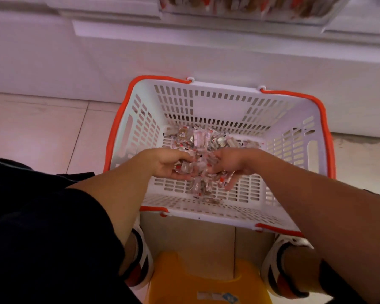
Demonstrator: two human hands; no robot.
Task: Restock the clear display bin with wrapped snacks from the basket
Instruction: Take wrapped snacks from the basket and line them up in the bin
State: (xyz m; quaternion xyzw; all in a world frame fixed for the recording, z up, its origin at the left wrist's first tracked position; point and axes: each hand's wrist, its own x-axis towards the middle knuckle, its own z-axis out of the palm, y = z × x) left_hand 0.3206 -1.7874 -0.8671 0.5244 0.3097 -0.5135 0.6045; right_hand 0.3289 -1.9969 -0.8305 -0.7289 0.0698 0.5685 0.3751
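Both hands down in the white basket (pixel 283 119): left hand (pixel 169 164) and right hand (pixel 234 164) each cupped round a clump of wrapped snacks (pixel 198 172). Clear display bin (pixel 246 7) at 12 o'clock already holds stock; more snacks remain on the basket floor, so restocking looks partway done

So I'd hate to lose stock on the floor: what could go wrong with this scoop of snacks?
1. The left hand and right hand cup a loose heap of wrapped snacks between them; some already hang below the fingers and may drop.
2. The clear display bin sits well above the basket, so a long lift could spill pieces outside it.
3. The basket walls are slotted; it is unclear whether small packets could slip through.
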